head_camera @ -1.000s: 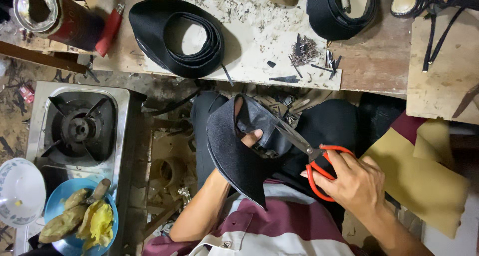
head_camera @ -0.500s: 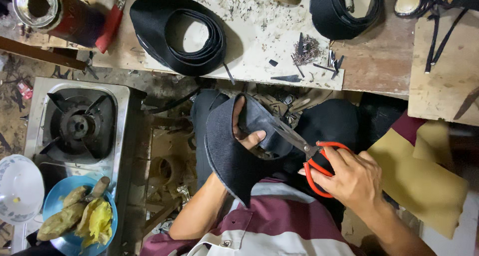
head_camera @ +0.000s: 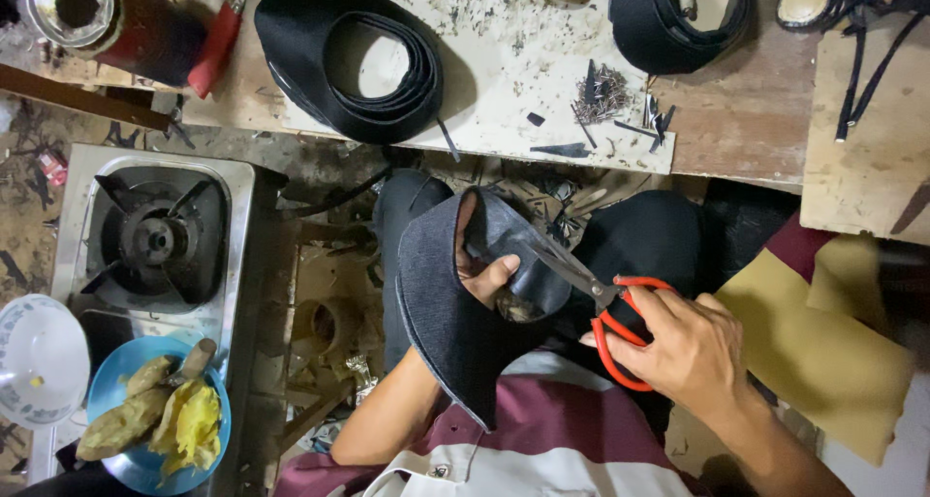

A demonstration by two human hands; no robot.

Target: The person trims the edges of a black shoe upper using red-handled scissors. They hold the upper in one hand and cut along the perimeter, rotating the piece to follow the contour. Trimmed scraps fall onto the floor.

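Note:
My left hand (head_camera: 492,276) grips a dark curved piece of shoe-upper material (head_camera: 441,313) from underneath, thumb on its inner edge. My right hand (head_camera: 683,347) holds red-handled scissors (head_camera: 605,308), fingers through the loops. The metal blades point up-left and meet the inner edge of the dark piece beside my left thumb. Both hands work over my lap, below the workbench edge.
On the workbench (head_camera: 542,51) lie a stack of black cut pieces (head_camera: 349,61), another black stack (head_camera: 678,17), a pile of small nails (head_camera: 605,95) and scraps. A gas stove (head_camera: 155,235), a blue plate of food (head_camera: 160,415) and a white bowl (head_camera: 39,361) sit left. Tan sheets (head_camera: 833,342) lie right.
The dark piece and scissors have shifted slightly; the blades have moved a little along the piece's inner edge. Both hands keep their grips.

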